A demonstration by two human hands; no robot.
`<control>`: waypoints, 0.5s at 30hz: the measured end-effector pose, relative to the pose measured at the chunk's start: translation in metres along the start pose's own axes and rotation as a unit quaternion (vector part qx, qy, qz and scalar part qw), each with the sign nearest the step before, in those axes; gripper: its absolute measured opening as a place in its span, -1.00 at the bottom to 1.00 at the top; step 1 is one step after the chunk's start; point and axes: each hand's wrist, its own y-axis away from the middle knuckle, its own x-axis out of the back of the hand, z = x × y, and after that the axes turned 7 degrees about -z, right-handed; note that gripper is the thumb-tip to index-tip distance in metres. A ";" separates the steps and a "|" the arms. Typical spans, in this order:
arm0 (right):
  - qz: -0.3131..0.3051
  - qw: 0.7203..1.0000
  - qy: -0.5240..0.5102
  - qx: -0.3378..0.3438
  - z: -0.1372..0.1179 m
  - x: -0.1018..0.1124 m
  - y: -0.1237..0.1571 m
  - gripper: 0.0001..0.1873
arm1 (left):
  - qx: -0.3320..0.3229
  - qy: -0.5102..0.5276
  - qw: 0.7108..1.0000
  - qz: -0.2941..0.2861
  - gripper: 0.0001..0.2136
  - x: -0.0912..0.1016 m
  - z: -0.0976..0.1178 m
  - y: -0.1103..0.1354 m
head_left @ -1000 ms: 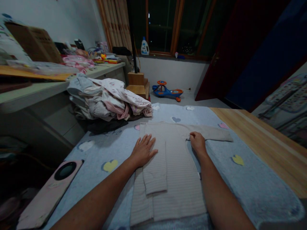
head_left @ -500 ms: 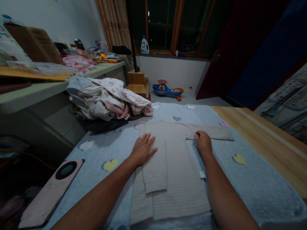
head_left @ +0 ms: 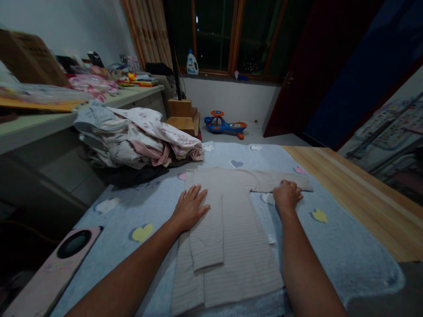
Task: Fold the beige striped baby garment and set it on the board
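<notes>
A beige ribbed sweater [head_left: 238,237] lies flat on a light blue blanket [head_left: 333,246] printed with hearts. Its left sleeve is folded down over the body; its right sleeve [head_left: 267,180] stretches out to the right. My left hand [head_left: 190,207] rests flat and open on the sweater's left shoulder, fingers spread. My right hand [head_left: 287,194] sits on the outstretched right sleeve near its cuff, fingers curled down onto the fabric.
A heap of crumpled clothes [head_left: 132,136] sits at the blanket's far left. A pink phone [head_left: 56,268] lies at the near left. A cluttered desk [head_left: 66,110] runs along the left; a wooden surface [head_left: 357,193] borders the right. A toy car [head_left: 224,124] is on the floor.
My right hand has slid rightward along the outstretched sleeve, from the armpit area toward the cuff. My left hand has stayed on the left shoulder. The view has shifted slightly.
</notes>
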 end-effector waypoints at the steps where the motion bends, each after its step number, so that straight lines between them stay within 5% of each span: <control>1: -0.011 1.000 0.010 0.002 0.001 0.001 0.000 -0.63 | -0.001 0.000 1.000 0.000 -0.43 0.000 0.000 0.000; 9: -0.043 0.999 0.016 -0.003 0.003 0.006 -0.004 -0.70 | 0.000 -0.001 1.000 0.000 -0.44 -0.001 0.000 0.000; 15: 0.032 0.999 -0.008 0.036 0.002 0.004 -0.006 -0.74 | -0.001 0.000 1.000 -0.005 -0.43 0.001 0.000 0.001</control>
